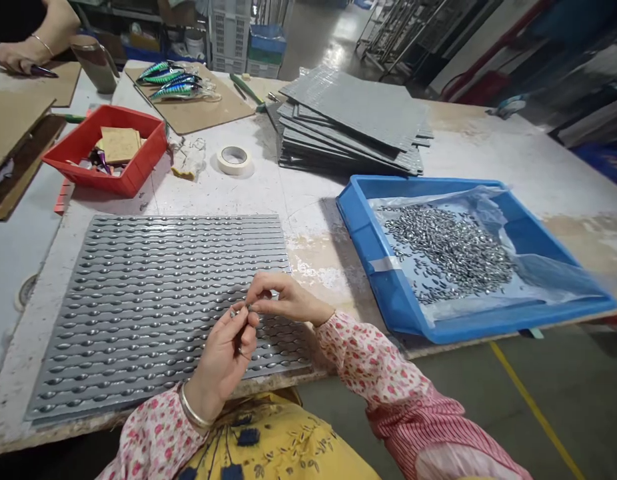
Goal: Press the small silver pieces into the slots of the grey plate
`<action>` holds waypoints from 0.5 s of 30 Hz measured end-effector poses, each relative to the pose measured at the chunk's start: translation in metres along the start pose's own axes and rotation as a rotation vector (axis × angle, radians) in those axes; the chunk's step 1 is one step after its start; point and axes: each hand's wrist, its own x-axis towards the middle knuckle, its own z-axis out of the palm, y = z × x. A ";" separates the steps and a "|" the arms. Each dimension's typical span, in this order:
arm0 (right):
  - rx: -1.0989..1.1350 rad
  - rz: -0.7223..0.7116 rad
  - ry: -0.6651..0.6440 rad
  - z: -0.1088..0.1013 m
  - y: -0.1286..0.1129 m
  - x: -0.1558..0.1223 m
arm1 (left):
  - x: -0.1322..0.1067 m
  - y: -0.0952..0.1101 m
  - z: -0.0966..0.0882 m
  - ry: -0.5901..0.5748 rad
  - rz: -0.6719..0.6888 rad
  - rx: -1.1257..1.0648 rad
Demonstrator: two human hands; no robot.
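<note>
A grey moulded tray [138, 280] with rows of small pockets, many holding metal pieces, lies in front of me. Over its near right corner my left hand [223, 357] and my right hand [281, 300] meet. Both pinch small metal pieces [241, 309] between thumb and fingertips. The left hand's other fingers curl in. A blue bin [383, 293] to the right holds a clear plastic sheet with a heap of the same small metal pieces [446, 250].
A stack of grey trays [348, 120] lies behind the bin. A tape roll [234, 159], a red bin [138, 167] with scraps and fishing lures [173, 80] on cardboard sit farther back. Another person's hand [18, 57] rests at the far left. The table edge runs just before me.
</note>
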 end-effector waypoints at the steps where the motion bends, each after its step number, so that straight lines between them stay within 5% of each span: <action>1: 0.014 0.005 0.025 0.004 0.000 -0.002 | 0.000 -0.001 0.001 -0.013 -0.006 0.009; 7: 0.168 0.145 0.209 -0.008 0.016 0.002 | -0.001 0.000 0.004 0.035 0.035 0.047; 11: -0.231 0.220 0.399 -0.041 0.041 0.016 | -0.003 0.002 0.003 0.052 0.022 0.102; 15: -0.517 0.253 0.281 -0.055 0.057 0.027 | -0.005 0.002 0.002 0.053 0.029 0.176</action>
